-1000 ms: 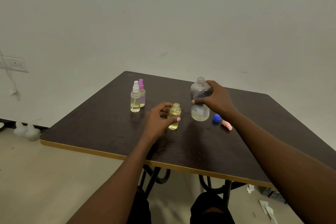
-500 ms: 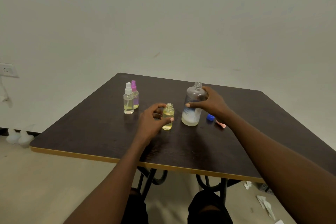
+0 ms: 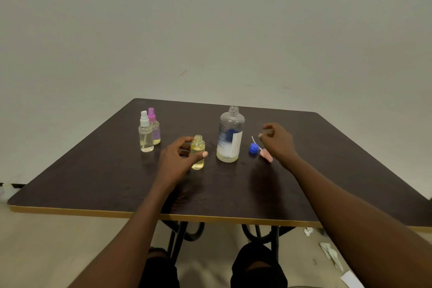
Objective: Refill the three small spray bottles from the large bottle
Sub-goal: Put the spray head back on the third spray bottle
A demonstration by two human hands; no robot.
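Left hand (image 3: pixel 177 159) grips the small uncapped clear bottle of yellow liquid (image 3: pixel 197 152), right hand (image 3: pixel 278 140) hovers loose and empty over the pink plastic spray top (image 3: pixel 266 155). Big clear plastic bottle (image 3: pixel 230 138) stands between them. I'd pinch that top by its collar, feed the tube in straight

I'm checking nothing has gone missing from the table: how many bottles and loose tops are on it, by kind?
Small spray bottles: 3 (white-topped bottle, pink-topped bottle, uncapped bottle)
Large bottle: 1
Loose tops: 2 (blue cap, pink spray head)
Total: 6
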